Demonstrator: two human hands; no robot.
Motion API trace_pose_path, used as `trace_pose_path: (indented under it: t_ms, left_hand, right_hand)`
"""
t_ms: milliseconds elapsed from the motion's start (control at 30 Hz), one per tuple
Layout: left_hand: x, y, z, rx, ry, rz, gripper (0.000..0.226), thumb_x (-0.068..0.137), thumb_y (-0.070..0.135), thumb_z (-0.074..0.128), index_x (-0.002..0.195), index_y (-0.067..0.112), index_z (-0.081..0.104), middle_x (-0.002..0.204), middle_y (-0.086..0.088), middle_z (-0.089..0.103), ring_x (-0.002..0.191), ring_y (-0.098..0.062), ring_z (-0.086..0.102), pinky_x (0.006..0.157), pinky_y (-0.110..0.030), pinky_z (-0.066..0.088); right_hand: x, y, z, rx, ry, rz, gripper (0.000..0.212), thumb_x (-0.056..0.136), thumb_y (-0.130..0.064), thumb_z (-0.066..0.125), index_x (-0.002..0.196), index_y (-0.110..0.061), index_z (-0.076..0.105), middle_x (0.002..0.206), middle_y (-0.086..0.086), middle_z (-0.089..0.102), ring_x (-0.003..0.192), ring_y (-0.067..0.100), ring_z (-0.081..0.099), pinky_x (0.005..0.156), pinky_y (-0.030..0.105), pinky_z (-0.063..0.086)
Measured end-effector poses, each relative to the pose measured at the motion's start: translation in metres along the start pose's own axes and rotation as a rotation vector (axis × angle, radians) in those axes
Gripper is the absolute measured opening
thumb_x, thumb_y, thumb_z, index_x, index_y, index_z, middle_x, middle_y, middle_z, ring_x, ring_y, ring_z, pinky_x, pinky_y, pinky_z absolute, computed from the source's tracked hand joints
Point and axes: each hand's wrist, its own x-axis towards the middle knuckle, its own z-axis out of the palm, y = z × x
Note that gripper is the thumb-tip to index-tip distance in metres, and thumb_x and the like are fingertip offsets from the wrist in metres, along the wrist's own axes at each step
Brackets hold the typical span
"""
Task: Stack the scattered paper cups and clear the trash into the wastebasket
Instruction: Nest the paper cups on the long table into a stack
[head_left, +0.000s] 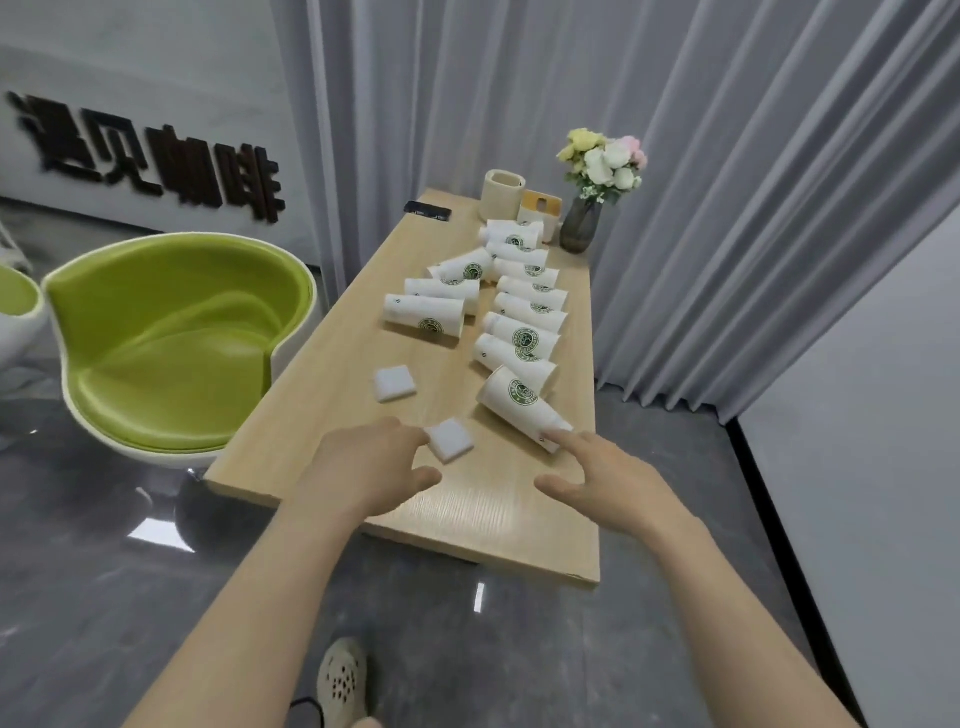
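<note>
Cups: nearest cup (522, 402) touches the spread-open right hand (605, 480) at its fingertip, left hand (371, 467), open too, reaches the napkin (450, 439), so I'd wrap the base before lifting.

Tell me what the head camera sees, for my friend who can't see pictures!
Two bare hands reach over a wooden table: the left hand touches a folded white napkin, and the right hand touches the nearest paper cup. More cups lie tipped over behind, with a second napkin and a flower vase.
</note>
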Motion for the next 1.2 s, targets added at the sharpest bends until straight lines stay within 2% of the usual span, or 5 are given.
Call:
trace_pose_path:
  t_ms: [433, 700, 900, 1033, 1200]
  left_hand:
    - [0.190, -0.063, -0.007, -0.031, -0.038, 0.119, 0.061, 0.095, 0.049, 0.044, 0.149, 0.033, 0.020, 0.153, 0.002, 0.025, 0.127, -0.018, 0.045, 0.083, -0.032, 0.041]
    - [0.240, -0.074, -0.009, -0.039, -0.119, 0.122, 0.061, 0.096, 0.048, 0.043, 0.149, 0.038, 0.016, 0.155, 0.002, 0.020, 0.127, -0.020, 0.046, 0.088, -0.035, 0.043]
    - [0.257, -0.072, -0.004, -0.072, -0.159, 0.085, 0.060, 0.096, 0.049, 0.043, 0.149, 0.040, 0.017, 0.156, 0.003, 0.018, 0.129, -0.019, 0.044, 0.092, -0.035, 0.042]
    - [0.260, -0.069, 0.004, -0.079, -0.173, 0.075, 0.059, 0.096, 0.049, 0.043, 0.149, 0.040, 0.017, 0.156, 0.003, 0.018, 0.131, -0.018, 0.042, 0.092, -0.036, 0.043]
    - [0.261, -0.069, 0.013, -0.095, -0.191, 0.072, 0.059, 0.096, 0.049, 0.043, 0.149, 0.039, 0.018, 0.156, 0.003, 0.018, 0.132, -0.017, 0.041, 0.094, -0.037, 0.043]
  right_hand:
    - [0.219, 0.015, 0.066, 0.033, -0.017, 0.107, 0.077, 0.090, -0.047, 0.057, 0.150, -0.043, 0.009, 0.159, 0.003, 0.008, 0.145, 0.021, 0.012, 0.107, 0.037, 0.034]
    - [0.273, 0.027, 0.090, -0.115, -0.097, 0.123, 0.077, 0.091, -0.048, 0.052, 0.150, -0.044, 0.002, 0.158, 0.008, 0.010, 0.142, 0.028, 0.021, 0.111, 0.040, 0.025]
    - [0.291, 0.037, 0.094, -0.287, -0.091, 0.025, 0.084, 0.090, -0.044, 0.056, 0.150, -0.042, -0.002, 0.151, 0.011, 0.023, 0.126, 0.028, 0.036, 0.099, 0.034, 0.037]
    - [0.296, 0.039, 0.096, -0.293, -0.094, -0.008, 0.087, 0.087, -0.041, 0.060, 0.151, -0.041, 0.001, 0.138, 0.013, 0.036, 0.118, 0.027, 0.041, 0.097, 0.034, 0.035]
    - [0.296, 0.040, 0.097, -0.216, -0.092, -0.006, 0.085, 0.090, -0.036, 0.058, 0.151, -0.040, -0.002, 0.146, 0.013, 0.027, 0.123, 0.027, 0.042, 0.099, 0.032, 0.037]
